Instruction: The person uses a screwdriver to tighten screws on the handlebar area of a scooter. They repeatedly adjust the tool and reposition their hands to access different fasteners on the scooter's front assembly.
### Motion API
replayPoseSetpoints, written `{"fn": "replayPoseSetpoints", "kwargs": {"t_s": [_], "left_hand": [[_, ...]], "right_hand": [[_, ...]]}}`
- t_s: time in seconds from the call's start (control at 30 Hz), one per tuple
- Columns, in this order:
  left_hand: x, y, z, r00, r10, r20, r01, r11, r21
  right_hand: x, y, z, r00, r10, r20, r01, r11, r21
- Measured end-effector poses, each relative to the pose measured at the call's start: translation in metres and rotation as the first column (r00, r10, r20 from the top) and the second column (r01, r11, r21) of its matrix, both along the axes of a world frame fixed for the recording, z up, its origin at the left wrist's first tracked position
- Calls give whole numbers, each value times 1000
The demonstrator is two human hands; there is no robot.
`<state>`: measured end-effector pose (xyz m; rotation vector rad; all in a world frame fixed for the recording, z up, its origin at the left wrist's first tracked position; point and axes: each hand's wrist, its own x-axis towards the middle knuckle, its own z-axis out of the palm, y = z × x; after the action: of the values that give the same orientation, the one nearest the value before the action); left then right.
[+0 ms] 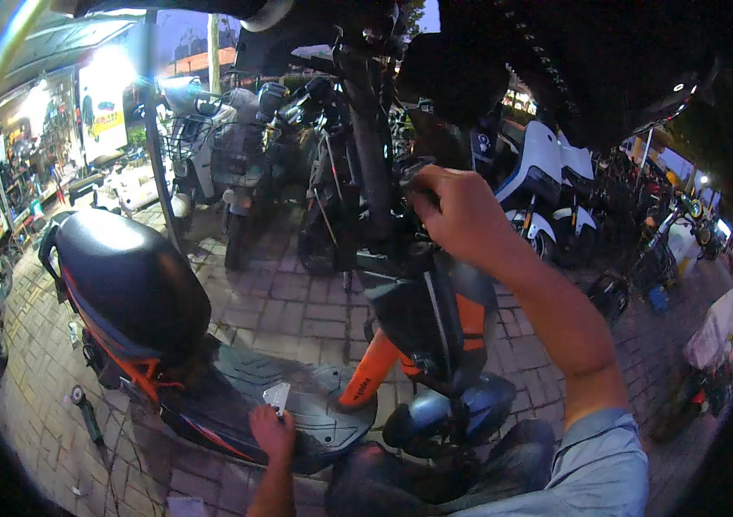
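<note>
An orange and black electric scooter stands in front of me, with its black seat at the left and its grey footboard low in the middle. Over the footboard, my left hand is closed on a small pale flat plate that looks like a bracket. My right hand is raised beside the scooter's dark steering column. Its fingers are curled together against the dark parts there, and what they grip is hidden. Below that hand sits the black front panel, above an orange frame tube.
A dark tool with a round head, resembling an angle grinder, lies on the brick paving at the left. Parked scooters line the back, and white ones stand at the right. A post rises near a lit shop.
</note>
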<state>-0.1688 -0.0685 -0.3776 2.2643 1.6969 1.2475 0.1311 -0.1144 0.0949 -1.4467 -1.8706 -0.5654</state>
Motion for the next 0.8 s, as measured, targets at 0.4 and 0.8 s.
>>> {"fn": "replayPoseSetpoints", "kwargs": {"t_s": [0.4, 0.8], "left_hand": [[3, -14, 27, 993, 44, 109, -24, 982, -185], [16, -20, 19, 999, 48, -16, -49, 994, -96]], "right_hand": [[4, -5, -47, 960, 30, 278, -59, 994, 97], [42, -18, -61, 960, 53, 275, -74, 995, 66]]}}
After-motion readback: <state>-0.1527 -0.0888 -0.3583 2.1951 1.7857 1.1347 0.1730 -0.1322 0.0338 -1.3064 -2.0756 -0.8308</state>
